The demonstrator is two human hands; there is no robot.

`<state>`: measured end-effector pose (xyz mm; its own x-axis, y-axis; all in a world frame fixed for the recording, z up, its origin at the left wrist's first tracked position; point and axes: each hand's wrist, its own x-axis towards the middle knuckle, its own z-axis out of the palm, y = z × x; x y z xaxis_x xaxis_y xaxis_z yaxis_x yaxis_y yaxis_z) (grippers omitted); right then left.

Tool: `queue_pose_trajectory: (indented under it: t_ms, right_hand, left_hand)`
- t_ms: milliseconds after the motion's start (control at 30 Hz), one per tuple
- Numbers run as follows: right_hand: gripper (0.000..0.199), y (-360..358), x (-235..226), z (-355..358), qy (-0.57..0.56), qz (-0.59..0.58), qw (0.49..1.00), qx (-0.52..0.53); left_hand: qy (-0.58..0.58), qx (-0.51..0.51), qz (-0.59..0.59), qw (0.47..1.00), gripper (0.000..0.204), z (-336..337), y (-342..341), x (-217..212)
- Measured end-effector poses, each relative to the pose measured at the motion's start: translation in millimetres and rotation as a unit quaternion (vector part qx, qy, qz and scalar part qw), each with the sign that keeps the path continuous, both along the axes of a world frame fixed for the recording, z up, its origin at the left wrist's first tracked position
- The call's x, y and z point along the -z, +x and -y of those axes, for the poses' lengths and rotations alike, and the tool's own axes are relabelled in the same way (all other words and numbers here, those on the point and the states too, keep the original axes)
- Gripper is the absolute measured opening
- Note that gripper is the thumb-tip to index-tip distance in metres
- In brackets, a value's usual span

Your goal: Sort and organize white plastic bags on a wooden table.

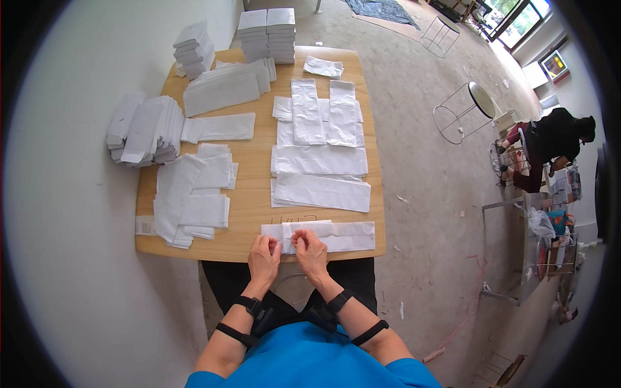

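Note:
A long, flat white paper strip (352,237) lies along the table's near edge, with a narrower white piece (310,226) overlapping its left part. Over the left end, my left hand (263,258) is closed, its fingertips pinching the paper. My right hand (311,252) sits just beside it with curled fingers, also closed on the paper. The fingertips partly hide the pinched spot. Beyond the hands are flat white strips (320,191) laid crosswise, with two upright strips (307,113) across the farther ones. To the left, more flat white pieces (174,194) are fanned in an overlapping heap.
The wooden table (259,174) stands beside a white wall (84,174). Stacks of white boxes (267,35) rise at its far edge, and a leaning pile of flat boxes (149,129) is at left. Stools (475,103) and a seated person (550,145) are off to the right.

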<state>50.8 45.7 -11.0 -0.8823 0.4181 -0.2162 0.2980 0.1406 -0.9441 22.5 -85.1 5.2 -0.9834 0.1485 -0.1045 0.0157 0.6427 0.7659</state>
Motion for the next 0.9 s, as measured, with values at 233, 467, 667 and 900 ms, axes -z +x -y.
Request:
queue_pose_trajectory:
  t_ms: [233, 467, 667, 900]
  right_hand:
    - [0.016, 2, 2, 7, 0.035, -0.018, 0.999, 0.020]
    - [0.015, -2, -8, 6, 0.021, -0.021, 0.999, 0.039]
    - [0.031, -4, -38, -6, -0.054, 0.041, 0.997, 0.036]
    - [0.026, 5, -39, -31, 0.067, -0.001, 0.993, 0.100]
  left_hand:
    - [-0.113, 0.051, -0.110, 0.986, 0.011, -1, -2, 17]
    - [0.198, -0.076, 0.063, 0.975, 0.018, 22, -5, 9]
    - [0.232, -0.033, 0.069, 0.970, 0.015, 1, 1, -19]
    - [0.164, 0.092, -0.007, 0.982, 0.011, -38, 13, -39]
